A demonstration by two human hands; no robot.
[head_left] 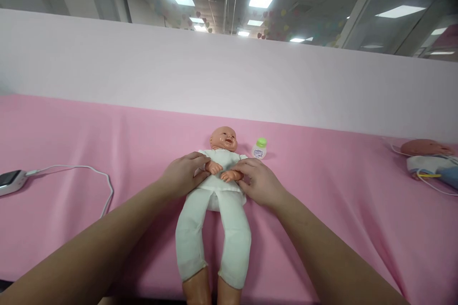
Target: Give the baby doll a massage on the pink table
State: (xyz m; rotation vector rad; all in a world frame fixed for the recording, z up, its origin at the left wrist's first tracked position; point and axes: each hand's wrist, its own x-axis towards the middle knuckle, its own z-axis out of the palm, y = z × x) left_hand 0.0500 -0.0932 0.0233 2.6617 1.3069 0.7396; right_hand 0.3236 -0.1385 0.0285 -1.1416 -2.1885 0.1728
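Note:
A baby doll [218,200] in white top and white trousers lies on its back on the pink cloth [322,200], head away from me. My left hand [184,174] rests on the doll's right side and holds its small arm. My right hand [259,182] grips the doll's other arm at the wrist. The doll's two hands are brought together over its chest. A small white bottle with a green cap [259,148] stands just right of the doll's head.
A white device with a white cable [78,171] lies at the far left. A second doll [427,155] with cables lies at the right edge. A pale partition wall [229,76] runs behind the table.

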